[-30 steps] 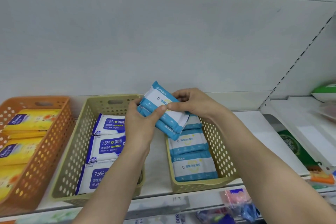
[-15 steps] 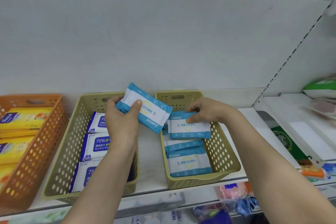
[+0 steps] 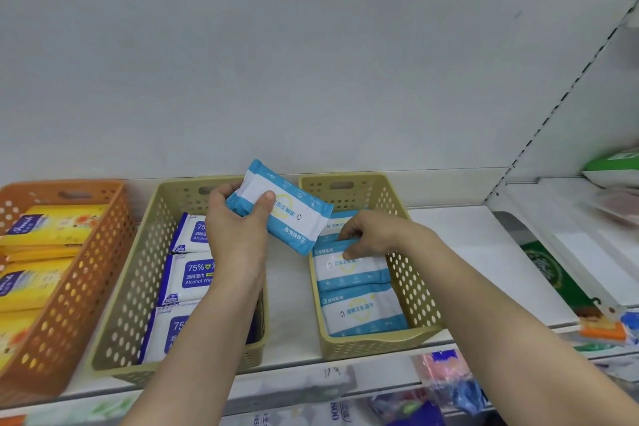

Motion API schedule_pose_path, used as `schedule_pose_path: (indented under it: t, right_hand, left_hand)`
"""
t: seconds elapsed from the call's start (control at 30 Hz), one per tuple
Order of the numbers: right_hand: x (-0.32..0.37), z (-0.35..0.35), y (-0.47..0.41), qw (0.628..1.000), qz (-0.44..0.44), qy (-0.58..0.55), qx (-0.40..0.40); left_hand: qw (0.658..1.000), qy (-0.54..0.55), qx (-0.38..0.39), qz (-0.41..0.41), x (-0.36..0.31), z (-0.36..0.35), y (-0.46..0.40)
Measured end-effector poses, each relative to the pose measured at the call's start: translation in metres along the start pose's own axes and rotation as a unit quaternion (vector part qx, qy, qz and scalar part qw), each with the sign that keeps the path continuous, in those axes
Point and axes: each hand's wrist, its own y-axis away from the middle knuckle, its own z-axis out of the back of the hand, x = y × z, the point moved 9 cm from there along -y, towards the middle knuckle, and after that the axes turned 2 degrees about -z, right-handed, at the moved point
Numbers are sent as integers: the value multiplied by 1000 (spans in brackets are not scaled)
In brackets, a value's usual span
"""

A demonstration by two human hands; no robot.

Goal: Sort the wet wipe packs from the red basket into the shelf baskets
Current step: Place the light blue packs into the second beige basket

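Since the earlier frame the right hand (image 3: pixel 366 235) has sunk into the right beige basket (image 3: pixel 408 287), fingers pinching a light-blue pack (image 3: pixel 349 266) among those lying there. Above, at frame centre, the left hand (image 3: pixel 235 232) grips another light-blue pack (image 3: pixel 287 209), tilted, over the gap between baskets.

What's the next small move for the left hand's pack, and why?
Probably carry the light-blue pack in the left hand rightward, down into the right tan basket: matching packs lie there, and the right hand is already pressing one in.

Bright even light, blurred edges
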Motion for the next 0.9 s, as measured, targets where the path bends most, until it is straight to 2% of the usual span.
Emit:
schedule_pose_path:
  t: [0.07, 0.13, 0.17, 0.23, 0.27, 0.33, 0.43, 0.53, 0.6, 0.67, 0.77, 0.83, 0.87, 0.9]
  right_hand:
    - [-1, -1, -2, 1000, -1, 15, -1]
    - [0, 7, -3, 999, 12, 27, -42]
    - [2, 20, 0, 995, 22, -7, -96]
    - [5, 55, 15, 962, 40, -164, -216]
    - [8, 66, 22, 938, 55, -254, -230]
    - [26, 71, 29, 910, 97, -372, -156]
    - [53, 58, 37, 924, 141, -355, -36]
    - [35, 59, 36, 942, 115, -312, -50]
    - [15, 57, 38, 966, 70, -244, -48]
    - [3, 45, 43, 987, 36, -155, -4]
    - [1, 22, 46, 996, 15, -70, 61]
    - [1, 13, 45, 996, 15, -51, 65]
    - [1, 12, 45, 996, 16, -70, 53]
    - [-1, 14, 44, 990, 13, -135, 33]
  left_hand:
    - [1000, -1, -1, 2, 0, 0, 0]
    - [1000, -2, 2, 7, 1, 0, 1]
    - [1000, -3, 6, 10, 2, -1, 1]
    - [1000, -10, 21, 22, 4, -5, 2]
    - [999, -12, 34, 29, 5, -8, 3]
    - [996, -14, 74, 43, 8, -20, 7]
    - [989, -35, 135, 53, 13, -37, 17]
    - [979, -106, 170, 29, 15, -42, 18]
    - [957, -196, 213, 9, 16, -46, 20]
    - [930, -263, 257, 2, 18, -51, 23]
    - [899, -315, 304, 9, 23, -60, 27]
    - [891, -321, 319, 21, 26, -63, 28]
    - [895, -317, 313, 20, 25, -63, 27]
    - [904, -311, 294, 9, 22, -61, 26]
